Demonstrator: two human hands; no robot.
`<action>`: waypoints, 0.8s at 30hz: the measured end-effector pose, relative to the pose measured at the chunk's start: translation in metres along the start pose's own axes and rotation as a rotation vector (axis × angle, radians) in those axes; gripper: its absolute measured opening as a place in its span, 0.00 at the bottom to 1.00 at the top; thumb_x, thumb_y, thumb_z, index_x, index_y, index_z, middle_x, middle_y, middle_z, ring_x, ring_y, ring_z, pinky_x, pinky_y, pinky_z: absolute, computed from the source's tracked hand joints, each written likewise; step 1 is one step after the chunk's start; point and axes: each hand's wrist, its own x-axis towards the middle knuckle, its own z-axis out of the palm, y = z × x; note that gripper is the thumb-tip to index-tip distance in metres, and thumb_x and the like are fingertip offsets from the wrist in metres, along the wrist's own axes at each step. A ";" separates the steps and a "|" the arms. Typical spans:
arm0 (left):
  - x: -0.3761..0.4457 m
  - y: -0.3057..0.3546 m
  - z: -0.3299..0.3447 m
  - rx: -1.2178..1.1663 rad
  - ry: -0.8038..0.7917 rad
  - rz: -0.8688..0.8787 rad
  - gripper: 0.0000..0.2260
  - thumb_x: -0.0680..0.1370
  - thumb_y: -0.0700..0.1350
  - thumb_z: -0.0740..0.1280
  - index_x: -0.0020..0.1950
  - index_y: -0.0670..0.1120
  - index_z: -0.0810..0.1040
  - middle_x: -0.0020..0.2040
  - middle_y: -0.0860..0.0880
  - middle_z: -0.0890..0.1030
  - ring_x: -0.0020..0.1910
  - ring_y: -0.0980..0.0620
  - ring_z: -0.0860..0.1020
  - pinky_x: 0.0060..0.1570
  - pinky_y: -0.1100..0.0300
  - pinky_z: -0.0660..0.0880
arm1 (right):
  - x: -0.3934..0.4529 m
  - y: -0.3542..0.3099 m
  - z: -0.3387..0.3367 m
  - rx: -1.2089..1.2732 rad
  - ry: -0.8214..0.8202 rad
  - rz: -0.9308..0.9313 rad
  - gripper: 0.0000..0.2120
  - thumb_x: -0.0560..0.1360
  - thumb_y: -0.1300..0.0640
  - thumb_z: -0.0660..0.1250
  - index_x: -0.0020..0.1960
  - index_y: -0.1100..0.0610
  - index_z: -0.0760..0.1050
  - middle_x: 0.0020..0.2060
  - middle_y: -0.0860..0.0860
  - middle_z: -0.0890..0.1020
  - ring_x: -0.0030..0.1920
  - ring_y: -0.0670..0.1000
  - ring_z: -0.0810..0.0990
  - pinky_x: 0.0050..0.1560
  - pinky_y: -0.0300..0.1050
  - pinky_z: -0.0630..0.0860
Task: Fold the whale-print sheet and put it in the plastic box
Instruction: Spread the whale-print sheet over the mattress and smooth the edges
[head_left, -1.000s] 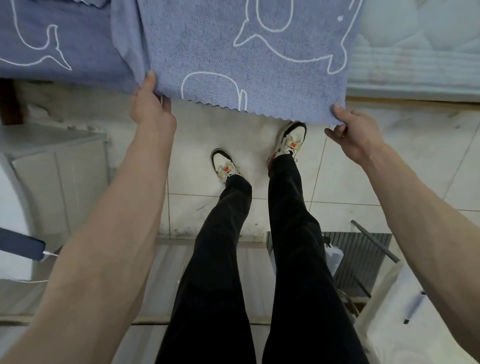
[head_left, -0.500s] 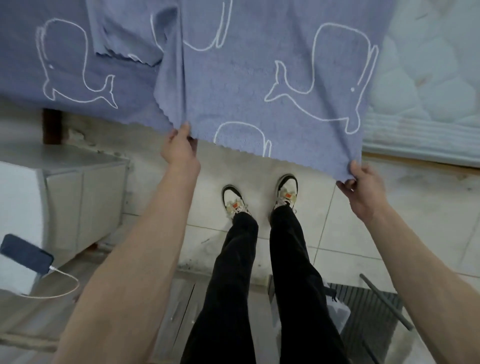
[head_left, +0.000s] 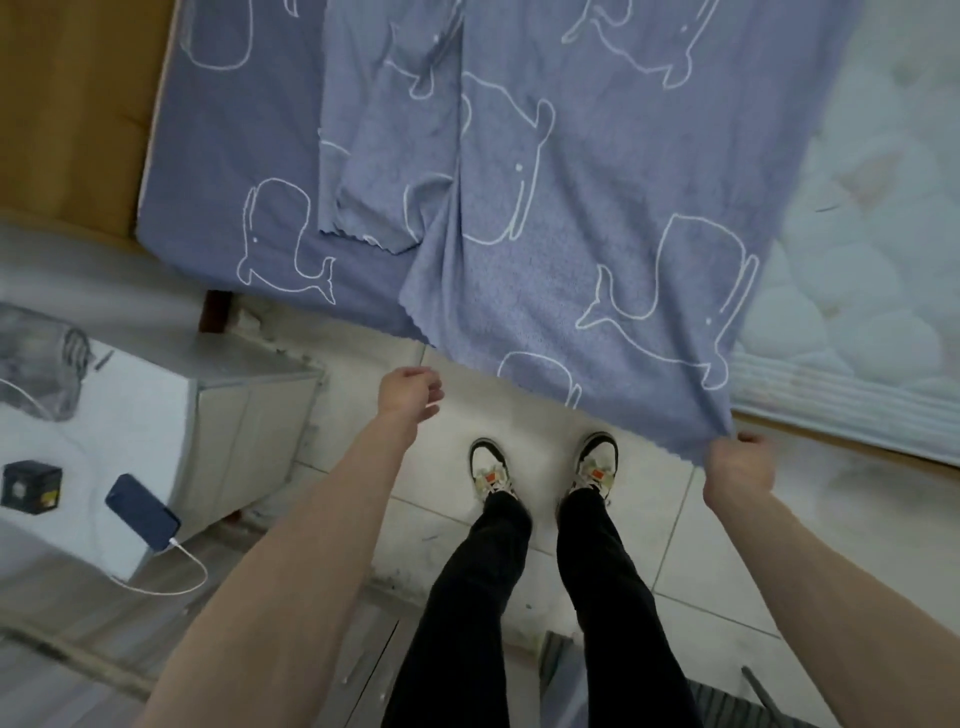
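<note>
Gripping one lower corner of the blue whale-print fabric sheet (head_left: 597, 218), the right hand (head_left: 737, 470) sits at the right of the frame with its fingers curled round the cloth. At centre, the left hand (head_left: 410, 392) hangs loosely curled and holds nothing, just below the sheet's scalloped edge. Most of the sheet lies spread over the white quilted mattress (head_left: 872, 270) across the upper frame. Folding looks barely begun; the next move probably calls for the left hand to catch the free corner. No plastic box is visible.

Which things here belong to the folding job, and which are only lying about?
Job: whale-print sheet; right hand gripping its corner; left hand, holding nothing.
Lying about: phone with cable, black cube, white cabinet, mattress.
</note>
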 end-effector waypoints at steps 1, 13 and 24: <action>-0.001 0.009 -0.004 -0.012 0.005 0.015 0.08 0.80 0.39 0.66 0.59 0.42 0.78 0.45 0.45 0.81 0.41 0.48 0.81 0.40 0.57 0.79 | -0.010 -0.009 0.004 -0.109 0.023 -0.019 0.19 0.77 0.62 0.62 0.67 0.60 0.70 0.64 0.61 0.74 0.61 0.61 0.74 0.63 0.53 0.72; 0.114 0.176 -0.074 -0.003 0.260 0.139 0.18 0.83 0.48 0.64 0.66 0.36 0.75 0.62 0.34 0.80 0.62 0.37 0.79 0.64 0.47 0.75 | -0.181 -0.174 0.201 -0.568 -0.400 -0.952 0.16 0.80 0.62 0.61 0.66 0.60 0.73 0.59 0.58 0.80 0.60 0.60 0.78 0.61 0.54 0.73; 0.178 0.238 -0.110 -0.007 -0.124 0.245 0.13 0.77 0.46 0.73 0.37 0.48 0.72 0.27 0.58 0.75 0.25 0.64 0.73 0.26 0.69 0.66 | -0.281 -0.413 0.433 -1.356 -0.384 -1.601 0.26 0.77 0.61 0.60 0.75 0.53 0.67 0.70 0.54 0.73 0.69 0.60 0.68 0.67 0.53 0.67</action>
